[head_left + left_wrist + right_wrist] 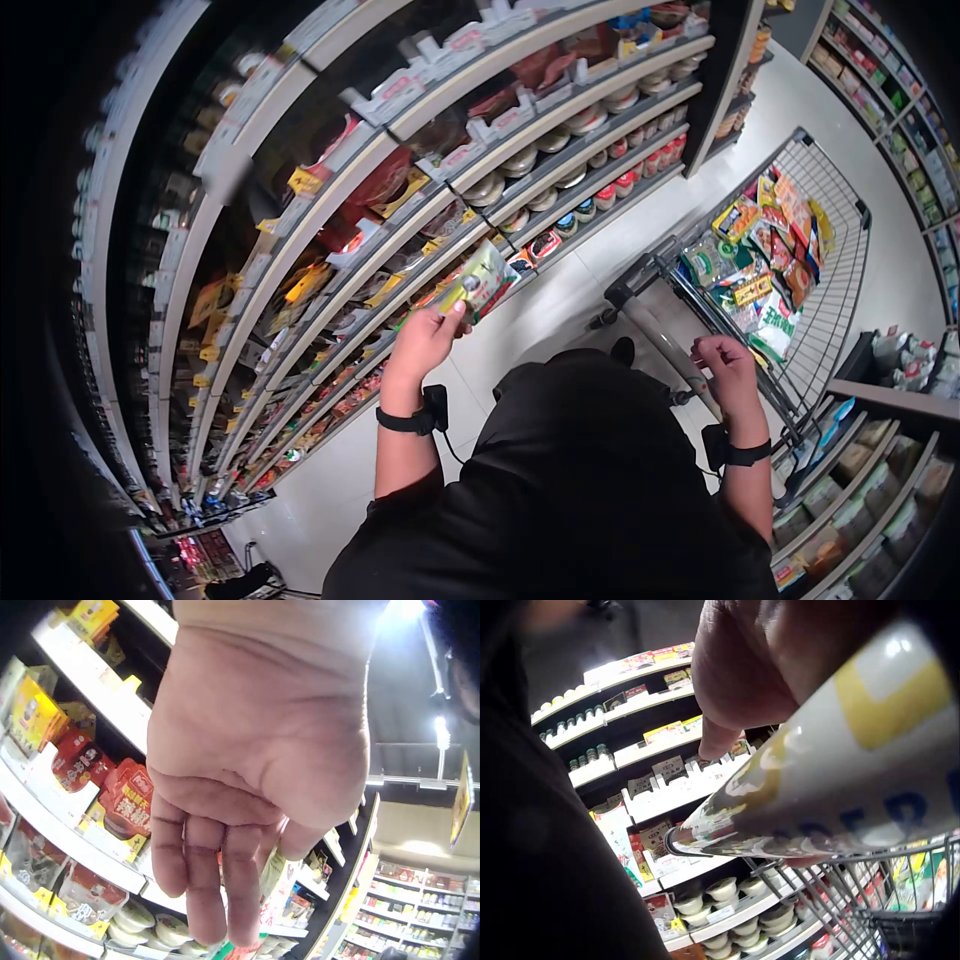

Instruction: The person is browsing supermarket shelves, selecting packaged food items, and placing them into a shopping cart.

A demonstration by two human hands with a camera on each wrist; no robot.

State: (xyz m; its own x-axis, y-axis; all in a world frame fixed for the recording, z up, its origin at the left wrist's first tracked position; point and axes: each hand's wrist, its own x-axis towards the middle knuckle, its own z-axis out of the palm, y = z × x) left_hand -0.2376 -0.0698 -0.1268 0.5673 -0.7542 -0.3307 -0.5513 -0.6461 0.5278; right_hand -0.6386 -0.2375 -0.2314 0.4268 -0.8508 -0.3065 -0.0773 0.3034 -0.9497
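Observation:
My left hand [428,340] pinches a green and white food packet [487,282] by its near end, thumb on top, in front of the lower shelves. In the left wrist view the fingers [204,877] hide most of the packet [272,874]. My right hand [727,372] hangs with loosely curled fingers beside the cart's handle bar [655,335], overlapping it in the head view. The bar [832,765] crosses close before the right wrist camera and covers part of that hand [742,667].
Curved shelves [400,130] of packets, bowls and jars rise on the left. A wire shopping cart [850,270] with several colourful food bags [770,240] stands on the right. Another low shelf [870,480] is at lower right, beside pale floor tiles [575,290].

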